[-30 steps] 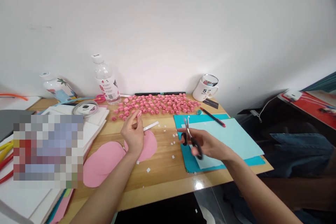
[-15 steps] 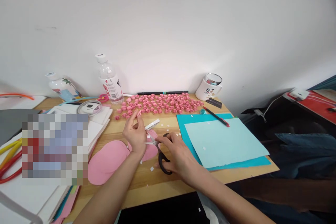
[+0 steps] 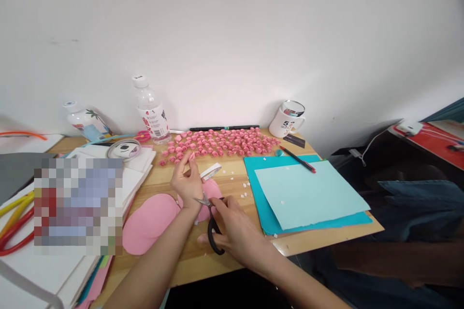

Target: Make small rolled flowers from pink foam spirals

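Note:
My left hand [image 3: 187,181] is raised over the pink paper heart [image 3: 152,219] and pinches the end of a white strip [image 3: 210,171] that sticks out to the right. My right hand [image 3: 235,229] grips black-handled scissors [image 3: 211,224], its fingers through the loops. The blades point up and left, toward the base of my left hand. Small white paper bits [image 3: 242,187] lie scattered on the wooden table [image 3: 232,251] around both hands.
Several small pink paper roses [image 3: 221,142] lie in rows at the back. Light blue sheets [image 3: 308,193] lie on the right, a red pen [image 3: 297,159] and a white mug [image 3: 288,120] behind them. Two bottles [image 3: 150,108], a tape roll [image 3: 124,148] and stacked white boards [image 3: 137,164] fill the left.
My right hand carried the scissors from over the blue sheets leftward and down to just beside my left hand. My left hand kept the white strip and barely moved.

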`<state>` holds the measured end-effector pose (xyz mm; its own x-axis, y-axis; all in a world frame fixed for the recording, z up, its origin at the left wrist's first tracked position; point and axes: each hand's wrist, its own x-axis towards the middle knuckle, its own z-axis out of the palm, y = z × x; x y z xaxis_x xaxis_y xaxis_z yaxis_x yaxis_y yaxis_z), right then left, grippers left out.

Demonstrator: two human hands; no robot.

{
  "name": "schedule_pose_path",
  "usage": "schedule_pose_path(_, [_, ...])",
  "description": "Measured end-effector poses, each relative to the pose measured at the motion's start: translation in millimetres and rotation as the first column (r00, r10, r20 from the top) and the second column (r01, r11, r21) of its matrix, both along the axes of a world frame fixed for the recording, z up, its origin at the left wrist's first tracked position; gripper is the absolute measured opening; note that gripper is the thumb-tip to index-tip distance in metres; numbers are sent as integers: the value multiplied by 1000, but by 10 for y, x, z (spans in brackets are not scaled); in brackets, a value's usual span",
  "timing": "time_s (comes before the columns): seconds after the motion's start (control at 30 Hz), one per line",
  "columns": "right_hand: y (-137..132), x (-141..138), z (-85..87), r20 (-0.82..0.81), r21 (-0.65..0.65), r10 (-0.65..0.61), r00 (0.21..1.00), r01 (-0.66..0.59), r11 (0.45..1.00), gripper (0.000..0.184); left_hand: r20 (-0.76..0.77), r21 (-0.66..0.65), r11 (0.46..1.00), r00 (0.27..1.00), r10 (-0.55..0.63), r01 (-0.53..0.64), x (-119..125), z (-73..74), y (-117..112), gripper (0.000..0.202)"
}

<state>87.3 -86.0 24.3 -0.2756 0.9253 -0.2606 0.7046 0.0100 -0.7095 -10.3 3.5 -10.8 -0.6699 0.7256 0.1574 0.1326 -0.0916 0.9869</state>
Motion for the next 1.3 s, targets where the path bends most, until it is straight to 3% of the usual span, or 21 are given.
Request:
schedule_pose_path(0.1, [21,72,56,-27,-19,22,999,-23,1000,45,-53,49,998,998,-25,27,5,-17,-10,28])
schedule_pose_path(0.17, [46,158,94,-165,-77,52,985,-65,995,44,-60,52,998,997,-37,40,4,-25,-9,29])
schedule_pose_path(0.23, [71,262,114,-389,-184,105,915,-189,965,45,-48,45,998,998,-43,45,0,-26,-5,29])
schedule_pose_path(0.3, [85,360,99,-653,-270,98,751,-351,897,51,-31,50,997,998,-55,57,-4,-24,-3,29])
schedule_pose_path(0.37, [86,431,43,-858,-336,-35,512,-508,793,62,-23,64,995,997,-75,77,-5,-22,-6,30])
schedule_pose_path(0.47, [78,470,-77,-935,-352,-283,215,-667,657,72,-17,69,994,996,-88,89,-1,-12,-18,29])
schedule_pose_path(0.53, [81,466,-142,-922,-349,-365,132,-694,630,71,-16,68,994,997,-81,82,2,-1,-25,29])
schedule_pose_path(0.7, [102,452,-197,-893,-380,-434,121,-719,582,76,-11,60,996,998,-67,68,8,18,-31,29])
schedule_pose_path(0.93, [87,452,-240,-914,-289,-403,43,-765,576,66,-32,77,994,997,-70,72,14,7,-37,28])
schedule_pose_path(1.17, [65,456,-290,-894,-339,-443,70,-752,565,66,-128,107,991,989,-72,86,11,-27,-27,25])
schedule_pose_path(1.3, [58,470,-292,-890,-389,-435,138,-728,565,69,-181,116,988,980,-84,106,4,-45,-34,25])
